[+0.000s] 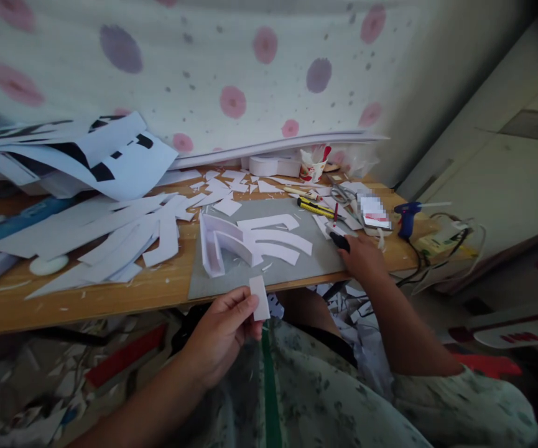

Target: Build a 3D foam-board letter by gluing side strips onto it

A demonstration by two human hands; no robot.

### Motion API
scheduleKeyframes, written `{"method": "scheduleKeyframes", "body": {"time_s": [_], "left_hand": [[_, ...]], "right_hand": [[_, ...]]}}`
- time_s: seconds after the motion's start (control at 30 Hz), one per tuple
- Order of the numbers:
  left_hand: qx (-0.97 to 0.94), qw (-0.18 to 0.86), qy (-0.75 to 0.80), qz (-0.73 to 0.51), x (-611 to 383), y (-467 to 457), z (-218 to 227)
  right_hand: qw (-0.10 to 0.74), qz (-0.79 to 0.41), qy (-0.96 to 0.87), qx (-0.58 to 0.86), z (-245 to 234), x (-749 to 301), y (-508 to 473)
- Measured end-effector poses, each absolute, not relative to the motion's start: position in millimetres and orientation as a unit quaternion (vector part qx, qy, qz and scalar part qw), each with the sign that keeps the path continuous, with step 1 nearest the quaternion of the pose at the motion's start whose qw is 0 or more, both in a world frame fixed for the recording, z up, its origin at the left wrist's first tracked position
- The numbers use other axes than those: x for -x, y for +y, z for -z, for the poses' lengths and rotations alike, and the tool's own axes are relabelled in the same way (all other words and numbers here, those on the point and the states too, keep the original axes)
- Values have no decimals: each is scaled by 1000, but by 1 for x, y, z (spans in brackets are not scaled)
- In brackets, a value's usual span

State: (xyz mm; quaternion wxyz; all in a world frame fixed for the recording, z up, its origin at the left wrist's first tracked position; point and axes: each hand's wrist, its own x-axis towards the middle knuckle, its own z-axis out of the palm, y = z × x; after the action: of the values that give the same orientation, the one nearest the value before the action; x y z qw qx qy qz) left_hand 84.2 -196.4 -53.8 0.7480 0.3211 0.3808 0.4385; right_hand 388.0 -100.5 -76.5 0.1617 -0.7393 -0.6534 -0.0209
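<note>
My left hand (pixel 229 326) pinches a small white rectangular board piece (pixel 260 298) between thumb and fingers, in front of the table's near edge. My right hand (pixel 364 255) is closed on a black-handled tool (pixel 339 241) at the right side of the grey cutting mat (pixel 245 280); its exact kind is unclear. Between the hands, a white glued-up board shape (pixel 231 239) with upright walls stands on the mat. Curved white strips (pixel 282 238) lie flat against its right side. Just beyond my right hand are a yellow and black utility knife (pixel 315 207) and a phone (pixel 374 210).
A blue glue gun (pixel 407 221) rests at the right, near cables and a power strip (pixel 441 241). Scissors (pixel 343 191) and a paper cup (pixel 313 167) stand farther back. White offcuts (pixel 124 239) cover the table's left, below large printed sheets (pixel 124 155). Scraps litter the floor.
</note>
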Motion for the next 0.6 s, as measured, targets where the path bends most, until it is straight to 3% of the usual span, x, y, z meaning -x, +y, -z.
{"method": "scheduleKeyframes", "body": {"time_s": [0.1,0.23,0.37,0.6], "left_hand": [[-316,753,379,-434,-81,-198,52],[-308,763,372,-430,-79,-198,50],[-298,781,348,-425,-81,-200,51],[-267,795,348,-419,-81,-203,54]], "right_hand": [[223,2,-681,697,72,-375,-119],[378,-153,-773,486,63,-338,-166],[348,-212,-837,366,60,-300,-203],[324,-173,-865,342,56,-279,-207]]}}
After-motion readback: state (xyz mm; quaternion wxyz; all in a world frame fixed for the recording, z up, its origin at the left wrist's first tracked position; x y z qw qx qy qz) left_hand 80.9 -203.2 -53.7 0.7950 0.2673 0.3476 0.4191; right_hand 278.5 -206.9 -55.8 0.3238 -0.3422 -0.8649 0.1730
